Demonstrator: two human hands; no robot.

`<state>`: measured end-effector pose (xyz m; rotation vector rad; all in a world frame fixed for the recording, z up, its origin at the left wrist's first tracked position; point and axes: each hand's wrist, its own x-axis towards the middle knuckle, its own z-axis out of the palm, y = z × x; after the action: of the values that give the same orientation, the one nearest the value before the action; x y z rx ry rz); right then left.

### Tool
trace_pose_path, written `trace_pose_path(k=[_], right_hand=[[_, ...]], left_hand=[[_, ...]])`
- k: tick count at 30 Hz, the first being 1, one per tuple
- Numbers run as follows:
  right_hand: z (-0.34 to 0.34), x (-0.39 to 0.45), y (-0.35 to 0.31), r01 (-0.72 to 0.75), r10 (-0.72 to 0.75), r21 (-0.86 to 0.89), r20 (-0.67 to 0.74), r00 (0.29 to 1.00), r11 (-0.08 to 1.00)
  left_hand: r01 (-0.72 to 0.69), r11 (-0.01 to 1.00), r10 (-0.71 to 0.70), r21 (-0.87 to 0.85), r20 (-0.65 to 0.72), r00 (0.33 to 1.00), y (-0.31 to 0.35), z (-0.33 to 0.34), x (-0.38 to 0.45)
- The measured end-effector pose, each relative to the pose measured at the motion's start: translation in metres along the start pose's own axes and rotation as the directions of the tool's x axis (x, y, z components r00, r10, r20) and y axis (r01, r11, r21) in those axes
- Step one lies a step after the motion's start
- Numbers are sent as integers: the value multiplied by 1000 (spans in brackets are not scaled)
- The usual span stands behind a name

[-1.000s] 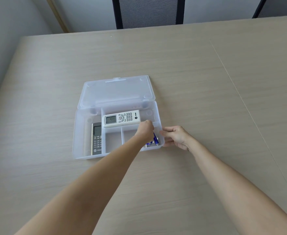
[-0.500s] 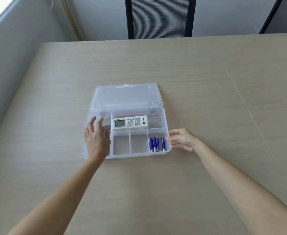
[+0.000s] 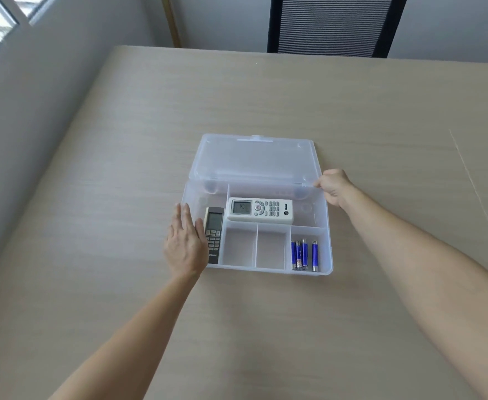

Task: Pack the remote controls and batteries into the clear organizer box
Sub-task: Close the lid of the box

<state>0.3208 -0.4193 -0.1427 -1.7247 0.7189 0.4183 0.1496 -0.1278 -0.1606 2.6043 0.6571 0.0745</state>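
The clear organizer box [image 3: 327,249] lies open on the table, its lid [image 3: 254,157] folded back flat. A white remote [image 3: 260,209] lies crosswise in the long back compartment. A grey remote [image 3: 214,229] lies lengthwise in the left compartment. Several blue batteries [image 3: 304,254] sit in the front right compartment. My left hand [image 3: 184,246] rests flat with fingers spread on the box's left edge, partly covering the grey remote. My right hand [image 3: 333,186] pinches the lid's right near corner by the hinge.
Two small front compartments [image 3: 254,249] hold nothing. The wooden table [image 3: 265,327] stretches all around the box. A black mesh chair [image 3: 332,24] stands beyond the far edge. A wall and window are on the left.
My left hand went from the battery compartment to the box's left edge. My right hand moved from the box's front right side up to the lid's corner. The view shifted.
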Motion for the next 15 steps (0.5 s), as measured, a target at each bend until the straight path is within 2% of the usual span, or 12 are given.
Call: trace_pose_path(k=[3, 6, 9, 12, 15], right_hand=[[4, -2, -1, 19, -18, 16, -44, 999, 1000], [1, -7, 1, 68, -68, 109, -5, 998, 992], [-3, -19, -4, 88, -93, 273, 6, 996, 958], [-8, -43, -19, 47, -85, 362, 90, 992, 931], [-19, -67, -29, -18, -82, 458, 197, 977, 889]], left_hand=[[14, 1000, -14, 8, -7, 1000, -2, 1, 2], [26, 1000, -26, 1, 7, 1000, -2, 1, 2], [20, 1000, -20, -15, 38, 999, -2, -1, 1], [23, 999, -19, -46, 83, 996, -2, -5, 2], [53, 978, -29, -200, 125, 992, -3, -13, 4]])
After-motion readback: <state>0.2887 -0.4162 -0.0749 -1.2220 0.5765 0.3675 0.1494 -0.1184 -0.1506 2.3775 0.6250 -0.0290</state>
